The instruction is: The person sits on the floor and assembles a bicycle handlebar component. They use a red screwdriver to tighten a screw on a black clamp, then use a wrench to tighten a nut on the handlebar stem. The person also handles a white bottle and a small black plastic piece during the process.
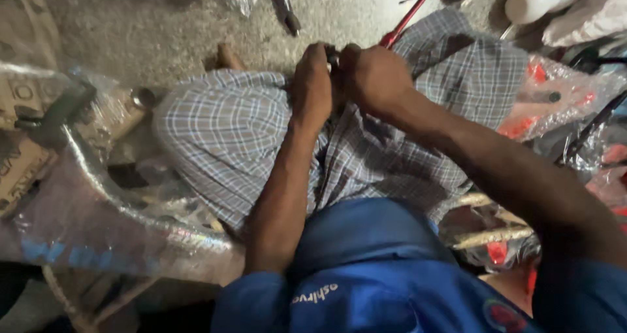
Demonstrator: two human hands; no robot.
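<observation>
My left hand [312, 88] and my right hand [374, 78] are pressed together above my lap, both closed around a small dark metal part [334, 60] that shows only as a sliver between the fingers. I cannot tell its shape. Under the hands lies my checked cloth wrap [225, 137], stretched over my knees. My blue shirt [366, 274] fills the bottom of the view.
A plastic-wrapped metal frame [98, 196] lies at the left. A red-handled tool [403, 20] and a dark tool [284, 6] rest on the concrete floor beyond my knees. Red parts in plastic bags [555, 98] sit at the right, with white rounded objects [535, 1] at top right.
</observation>
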